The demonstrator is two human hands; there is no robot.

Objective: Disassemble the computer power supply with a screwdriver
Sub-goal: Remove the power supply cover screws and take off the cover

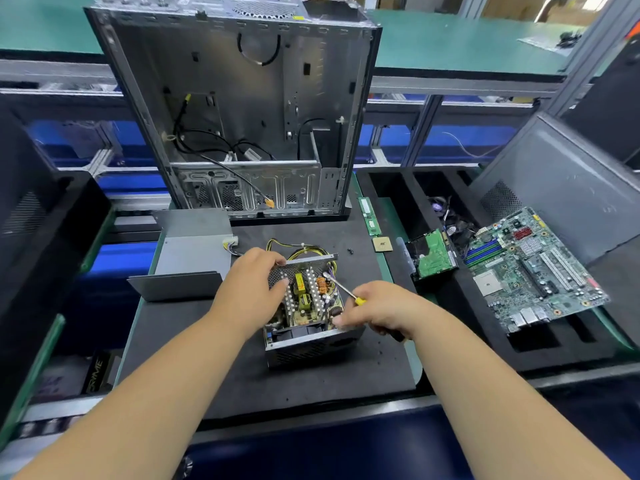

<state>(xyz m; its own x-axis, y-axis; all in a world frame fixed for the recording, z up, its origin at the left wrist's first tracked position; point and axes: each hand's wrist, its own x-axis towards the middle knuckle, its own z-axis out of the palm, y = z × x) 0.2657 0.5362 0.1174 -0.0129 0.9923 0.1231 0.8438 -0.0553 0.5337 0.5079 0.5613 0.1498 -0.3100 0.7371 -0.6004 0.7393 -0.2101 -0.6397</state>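
Between my hands sat the opened power supply [306, 306]. My left hand [254, 282] gripped its wall; my right hand [377, 306] held the screwdriver [341, 289]. Beside it, a foam tray [485, 355] held the motherboard [533, 268].

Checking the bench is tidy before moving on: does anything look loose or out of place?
Yes. A small black screw lies loose on the black mat, beyond the open power supply, where it is hard to spot. The motherboard rests tilted across the foam tray.
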